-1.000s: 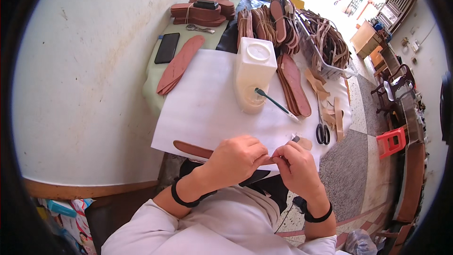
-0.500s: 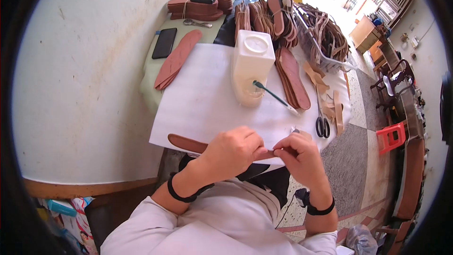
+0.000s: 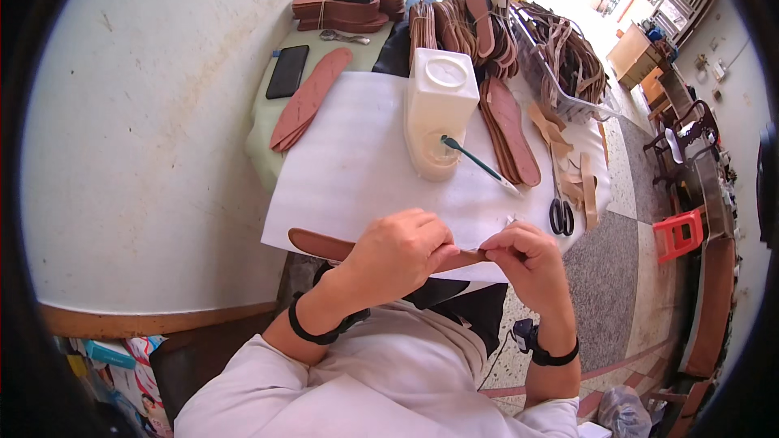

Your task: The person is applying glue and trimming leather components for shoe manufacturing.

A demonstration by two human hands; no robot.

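Note:
A long brown insole [image 3: 320, 244] lies across the front edge of the white-covered table [image 3: 341, 170]. My left hand [image 3: 398, 247] is closed over its middle, thumb along the near side. At its right end, the bent fingertips and thumb of my right hand [image 3: 529, 264] pinch the rim; a strip of insole shows between the hands. What lies under my fingers is hidden. Beyond them stands a white plastic container [image 3: 442, 101] with an opening low at its front. A dark green-handled brush [image 3: 479, 164] leans out of that opening, its pale end pointing right.
Black-handled scissors [image 3: 561, 215] lie at the right beside tan scraps [image 3: 590, 191]. Stacked insoles [image 3: 513, 130] stand behind, with another fanned pile [image 3: 312, 97] and a black phone [image 3: 287, 71] at the left. A crate [image 3: 568, 97] of brown straps sits far right; a red stool [image 3: 678, 235] stands on the floor.
My right hand has shifted slightly right, and more of the insole shows between my hands. My left hand keeps its hold on the insole. The whole view has shifted a little.

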